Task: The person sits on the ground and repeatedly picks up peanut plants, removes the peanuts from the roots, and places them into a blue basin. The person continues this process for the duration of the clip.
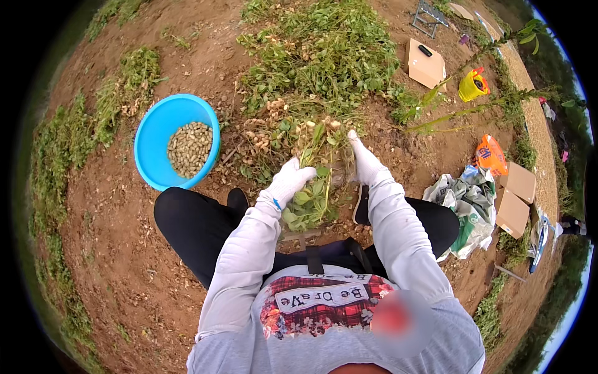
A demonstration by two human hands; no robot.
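Note:
My left hand [290, 178], in a white knit glove, is at the left side of a pulled peanut plant [319, 198]. Its thumb lies across the stems and its fingers curl behind them. Leaves of this plant hang toward my lap, while its root end with pale peanut pods [332, 124] points away from me. On the right of the plant is my gloved right hand [366, 158], fingers pointing forward beside the roots. Whether it grips anything is hidden. Beyond my hands lies a heap of peanut plants [322, 56], with a cluster of pods [258, 139] at its near left.
A blue plastic basin [148, 152] holding picked peanuts [190, 148] stands left, by my knee. Right are crumpled sacks [467, 205], cardboard boxes [514, 210] and an orange bag [490, 154]. Farther off are flat cardboard [423, 70], a yellow bag [468, 88] and a folding stool [430, 17].

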